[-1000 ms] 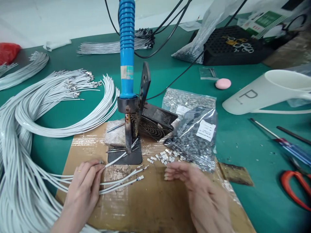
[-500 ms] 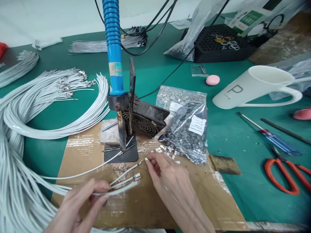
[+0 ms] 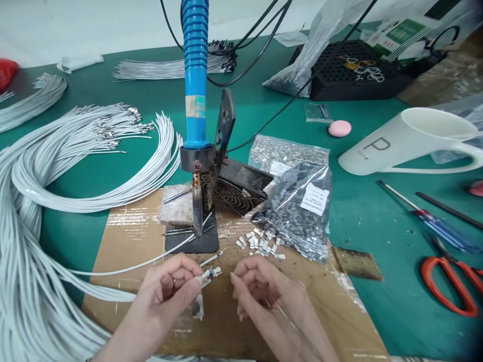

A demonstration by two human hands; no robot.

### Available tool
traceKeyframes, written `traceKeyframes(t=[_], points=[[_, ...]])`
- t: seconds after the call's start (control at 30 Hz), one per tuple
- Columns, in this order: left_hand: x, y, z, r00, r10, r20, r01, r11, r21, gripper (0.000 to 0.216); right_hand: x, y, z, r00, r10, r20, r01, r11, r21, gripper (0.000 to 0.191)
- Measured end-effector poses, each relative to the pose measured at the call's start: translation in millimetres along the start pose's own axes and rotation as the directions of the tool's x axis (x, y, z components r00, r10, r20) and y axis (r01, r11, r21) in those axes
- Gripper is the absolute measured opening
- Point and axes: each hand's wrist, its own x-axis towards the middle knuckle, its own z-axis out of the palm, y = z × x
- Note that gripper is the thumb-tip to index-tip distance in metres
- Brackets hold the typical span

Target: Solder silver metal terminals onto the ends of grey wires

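Observation:
My left hand (image 3: 168, 296) is closed around white wires (image 3: 206, 262), pinching them near their ends between thumb and forefinger. A small connector (image 3: 215, 272) at a wire end sticks out past the fingertips. A few centimetres to the right, my right hand (image 3: 264, 289) has thumb and forefinger pressed together; what they hold, if anything, is hidden. A thin shiny strand (image 3: 290, 322) runs across the back of this hand. Beyond it small white pieces (image 3: 260, 242) lie scattered on the cardboard (image 3: 124, 236). A blue-handled soldering iron (image 3: 196, 120) stands tip down in a metal stand (image 3: 177, 245).
Bundles of white cable (image 3: 75, 196) fill the left. Behind the pieces are a small fan (image 3: 241, 188) and a bag of small dark parts (image 3: 290, 211). To the right are a white mug (image 3: 400, 141), a screwdriver (image 3: 433, 221) and red-handled scissors (image 3: 445, 281).
My left hand has moved right and forward with the wires, closer to my right hand. My right hand has drawn back from the white pieces towards me. The whole view has shifted slightly.

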Motion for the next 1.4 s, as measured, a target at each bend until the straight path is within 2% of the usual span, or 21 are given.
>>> traceKeyframes(t=[0.07,0.17,0.37,0.53,0.73,0.83,0.97,1.07,1.13,1.2,1.3,1.37,1.4], points=[[0.1,-0.3,0.8,1.0,-0.002,0.003,0.002,0.999,-0.036,0.038,-4.1,-8.2,6.0,0.99,0.136,0.039,-0.141,0.952,0.271,0.019],[0.2,0.5,3.2,1.0,-0.015,0.012,0.015,0.998,-0.063,0.042,-5.4,-18.6,12.7,0.978,0.197,0.071,-0.207,0.867,0.453,0.023],[-1.5,0.0,5.0,0.999,-0.021,-0.025,0.02,0.999,-0.036,0.049,-0.9,-26.6,13.3,0.989,0.105,0.101,-0.14,0.875,0.463,0.014],[-3.6,-1.4,4.0,0.999,-0.023,-0.029,0.022,0.999,-0.031,0.047,-0.7,-24.7,11.1,0.968,0.117,0.224,-0.219,0.833,0.508,0.016],[-5.4,1.9,3.1,1.0,-0.028,0.005,0.028,0.999,-0.034,0.047,-1.1,-26.5,10.9,0.961,0.13,0.245,-0.245,0.811,0.531,0.025],[-6.5,3.9,2.5,1.0,-0.019,0.005,0.019,1.0,0.017,0.05,-1.0,-27.4,11.9,0.948,0.174,0.266,-0.302,0.754,0.583,0.026],[-8.5,3.8,3.1,1.0,-0.003,0.01,0.002,0.995,0.097,0.054,-0.9,-23.5,13.0,0.899,0.238,0.368,-0.428,0.657,0.621,0.028],[-10.3,3.4,5.5,1.0,0.013,-0.008,-0.011,0.991,0.134,0.057,-1.3,-20.8,13.5,0.882,0.264,0.391,-0.466,0.617,0.634,0.026],[-11.3,3.6,7.7,0.999,0.025,-0.034,-0.02,0.989,0.149,0.057,-2.2,-21.2,13.7,0.885,0.268,0.381,-0.46,0.628,0.628,0.022],[-11.9,3.3,9.9,0.997,0.035,-0.07,-0.024,0.987,0.156,0.055,-3.5,-22.9,13.7,0.903,0.258,0.343,-0.422,0.683,0.596,0.017],[-12.2,0.2,12.8,0.987,0.067,-0.143,-0.041,0.983,0.181,0.046,-5.9,-24.8,12.5,0.966,0.153,0.206,-0.239,0.831,0.503,0.005],[-12.0,-3.6,14.2,0.976,0.112,-0.189,-0.069,0.973,0.22,0.037,-6.7,-24.9,10.7,0.986,0.071,0.15,-0.13,0.892,0.433,0.008],[-11.9,-5.6,14.7,0.969,0.135,-0.208,-0.082,0.966,0.244,0.033,-6.8,-24.7,9.6,0.986,0.055,0.156,-0.117,0.902,0.416,0.012]])
